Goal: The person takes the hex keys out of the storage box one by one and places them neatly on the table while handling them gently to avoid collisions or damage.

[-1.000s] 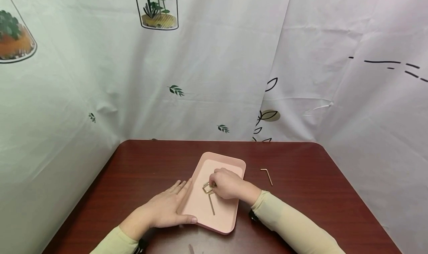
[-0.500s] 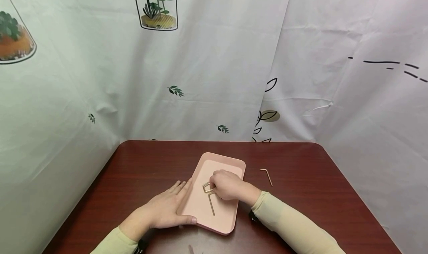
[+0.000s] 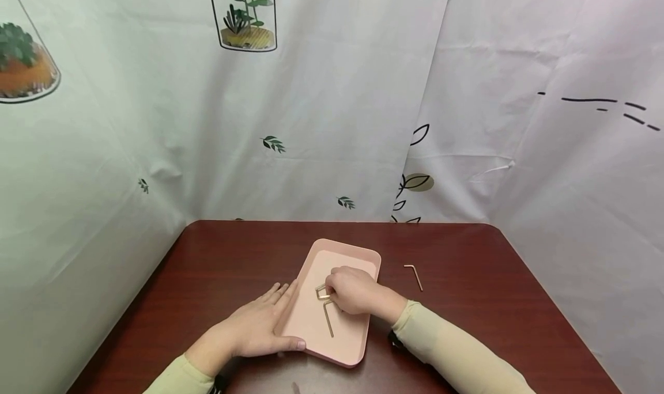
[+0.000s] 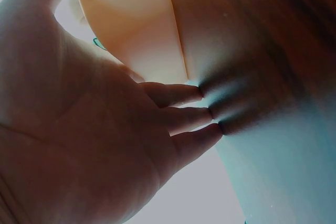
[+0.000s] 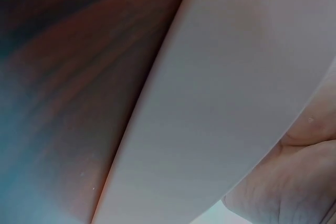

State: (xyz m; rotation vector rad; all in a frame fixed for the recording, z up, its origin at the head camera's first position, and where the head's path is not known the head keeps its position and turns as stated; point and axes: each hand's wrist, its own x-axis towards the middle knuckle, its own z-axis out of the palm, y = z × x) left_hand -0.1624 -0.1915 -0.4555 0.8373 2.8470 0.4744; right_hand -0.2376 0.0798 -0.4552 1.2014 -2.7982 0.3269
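A shallow pink tray (image 3: pixel 351 348) lies slanted on the table. My left hand (image 3: pixel 254 328) rests against its left side, fingers straight, thumb at the near left corner. The left wrist view shows the fingertips (image 4: pixel 210 113) down on the table beside the tray wall. Inside the tray, my right hand (image 3: pixel 353 290) has its fingers curled down and pinches a brass hex key (image 3: pixel 324 296), mostly hidden under the hand. Another L-shaped hex key (image 3: pixel 329 324) lies just nearer to me on the tray floor. The tray wall (image 5: pixel 210 103) covers most of the right hand in the right wrist view.
One more brass hex key (image 3: pixel 417 277) lies on the dark red table (image 3: pixel 467 319), right of the tray. A small narrow thing or mark (image 3: pixel 295 387) shows at the bottom of the head view. White printed cloth (image 3: pixel 321 94) hangs around the table.
The right hand has shifted very slightly over the brass pieces, and less of them shows beside its fingers. The left hand stays against the tray. The head view has tilted up slightly.
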